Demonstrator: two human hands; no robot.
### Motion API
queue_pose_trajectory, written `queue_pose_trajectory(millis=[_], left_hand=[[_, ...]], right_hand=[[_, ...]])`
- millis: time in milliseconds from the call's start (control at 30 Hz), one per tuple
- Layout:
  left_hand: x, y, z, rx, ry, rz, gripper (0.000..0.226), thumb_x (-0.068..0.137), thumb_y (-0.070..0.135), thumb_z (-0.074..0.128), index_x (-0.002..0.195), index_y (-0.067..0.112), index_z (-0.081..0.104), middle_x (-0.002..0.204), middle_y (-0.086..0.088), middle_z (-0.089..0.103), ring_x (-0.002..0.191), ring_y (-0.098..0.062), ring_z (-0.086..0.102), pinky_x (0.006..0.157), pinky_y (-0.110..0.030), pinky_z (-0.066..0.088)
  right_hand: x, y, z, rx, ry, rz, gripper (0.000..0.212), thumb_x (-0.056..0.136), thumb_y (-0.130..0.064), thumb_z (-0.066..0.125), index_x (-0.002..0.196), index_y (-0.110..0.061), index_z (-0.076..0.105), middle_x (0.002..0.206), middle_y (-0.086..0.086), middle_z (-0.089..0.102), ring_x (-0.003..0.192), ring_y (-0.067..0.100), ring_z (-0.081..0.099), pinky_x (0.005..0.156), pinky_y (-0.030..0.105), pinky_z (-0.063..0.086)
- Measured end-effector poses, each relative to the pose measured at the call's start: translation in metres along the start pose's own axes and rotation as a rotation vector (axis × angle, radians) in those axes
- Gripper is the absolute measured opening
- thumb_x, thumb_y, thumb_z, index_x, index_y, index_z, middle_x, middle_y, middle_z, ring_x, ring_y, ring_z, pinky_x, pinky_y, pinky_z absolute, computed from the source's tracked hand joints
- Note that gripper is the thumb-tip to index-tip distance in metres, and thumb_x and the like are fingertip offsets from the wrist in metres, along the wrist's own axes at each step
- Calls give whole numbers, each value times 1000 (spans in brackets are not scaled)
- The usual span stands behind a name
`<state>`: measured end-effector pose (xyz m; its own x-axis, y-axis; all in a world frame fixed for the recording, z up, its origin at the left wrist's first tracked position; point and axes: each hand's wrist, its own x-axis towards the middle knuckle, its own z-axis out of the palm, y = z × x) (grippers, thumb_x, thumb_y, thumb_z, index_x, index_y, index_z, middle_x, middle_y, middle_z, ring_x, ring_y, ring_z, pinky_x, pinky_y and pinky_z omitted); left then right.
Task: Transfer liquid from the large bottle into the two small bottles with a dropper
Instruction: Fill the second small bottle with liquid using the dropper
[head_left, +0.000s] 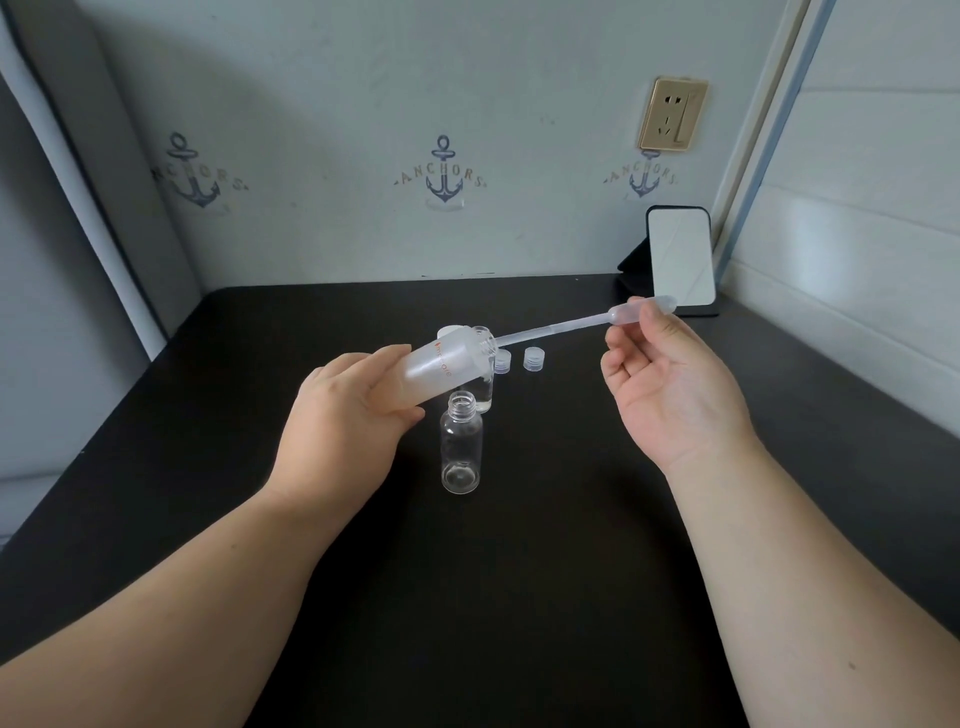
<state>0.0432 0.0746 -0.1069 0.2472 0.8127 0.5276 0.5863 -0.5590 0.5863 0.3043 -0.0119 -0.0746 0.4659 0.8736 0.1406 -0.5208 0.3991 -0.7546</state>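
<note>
My left hand (348, 415) grips the large frosted bottle (441, 366), tilted with its open neck pointing up and right. A clear plastic dropper (561, 325) has its tip inside that neck. My right hand (670, 389) pinches the dropper's bulb between thumb and fingertips, palm facing me. A small clear bottle (461, 449) stands open and upright on the black table (545, 545), just below the large bottle. A second small bottle (484, 397) stands behind it, mostly hidden by the large bottle.
Two small clear caps (503, 360) (533, 358) and a white cap (450, 331) lie behind the bottles. A phone on a black stand (679, 257) sits at the back right corner. Walls close the table at the back and right.
</note>
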Motion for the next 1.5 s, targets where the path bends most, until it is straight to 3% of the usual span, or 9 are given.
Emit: queue_pose_trajectory(millis=[133,300,600,700,800,900,1200,1367,1500], left_hand=[[0,0,-1,-15,12,-19,58,82,20,81,135,33,61,112,18,57,110,-16,54,95,-30,41],[1,0,-3,-82,31,-71,53,84,26,78,132,39,61,101,23,57,94,2,50,79,-10,35],[-2,11,-8,-252,-14,-80,51,84,30,76,100,71,51,102,35,62,95,10,57,72,-23,44],[-1,10,-7,-301,-38,-121,48,84,33,78,97,70,51,100,37,61,89,9,61,72,-24,53],[0,9,-4,-332,-51,-142,46,84,31,80,98,62,49,95,47,57,89,23,55,56,-4,47],[0,8,-2,-358,-48,-177,44,84,27,81,104,52,50,91,37,62,88,29,53,56,4,39],[3,6,-3,-326,-50,-242,43,86,40,76,116,47,46,99,31,59,86,19,58,65,-10,41],[3,8,-5,-329,-67,-273,44,85,43,76,116,48,45,95,34,57,83,28,53,63,-8,39],[2,8,-6,-379,-73,-304,49,83,44,78,124,42,51,104,28,62,92,12,61,70,-12,43]], right_hand=[[2,-3,-2,101,98,-22,7,91,-17,72,92,-12,78,91,2,75,77,12,70,69,23,54],[3,-5,-5,201,188,-29,14,94,-14,70,107,-7,68,90,2,74,77,13,71,69,24,55],[3,-6,-6,312,201,-47,11,95,-10,69,104,-4,68,86,4,74,77,16,71,67,25,55],[3,-6,-6,319,197,-47,9,94,-10,69,102,-5,68,84,3,73,74,15,69,67,25,53],[3,-6,-6,296,194,-25,4,93,-10,69,93,-7,71,84,2,71,70,14,66,65,24,51],[3,-7,-4,264,210,-13,23,93,-9,67,72,-7,78,79,3,70,63,13,62,61,23,49],[4,-4,-3,213,204,-18,6,93,-9,67,93,-4,70,75,4,67,60,14,58,58,23,48],[6,-3,-5,189,187,-17,7,93,-10,66,93,-4,70,77,5,67,61,14,59,59,23,48],[7,-2,-5,178,171,-20,7,92,-10,67,93,-5,71,78,5,67,61,13,59,60,23,48]])
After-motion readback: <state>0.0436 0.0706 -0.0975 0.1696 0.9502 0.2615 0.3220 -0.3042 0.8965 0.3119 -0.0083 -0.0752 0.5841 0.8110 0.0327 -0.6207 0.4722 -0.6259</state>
